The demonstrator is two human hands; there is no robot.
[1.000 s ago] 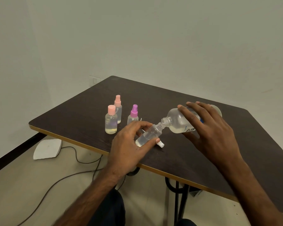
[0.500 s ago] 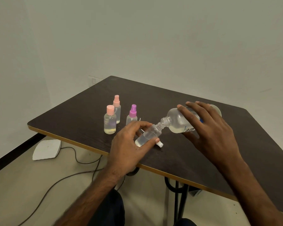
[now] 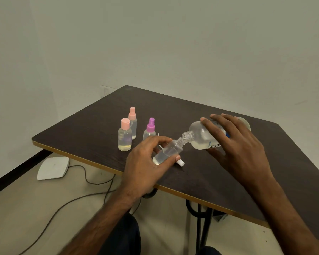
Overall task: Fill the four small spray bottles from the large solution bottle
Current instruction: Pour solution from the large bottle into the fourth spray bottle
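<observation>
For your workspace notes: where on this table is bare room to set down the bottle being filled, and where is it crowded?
Bare: the dark wooden table behind the three capped small spray bottles, and its right side beyond the right hand. Crowded: around the left hand, beside the white cap.

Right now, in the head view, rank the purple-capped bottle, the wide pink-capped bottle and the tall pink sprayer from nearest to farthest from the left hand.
From the left hand:
1. Purple-capped bottle, just behind the knuckles.
2. Wide pink-capped bottle, to the left, near the table edge.
3. Tall pink sprayer, behind the wide one, farthest back.

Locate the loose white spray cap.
The white spray cap lies on the table near its front edge, just right of the left hand.
</observation>
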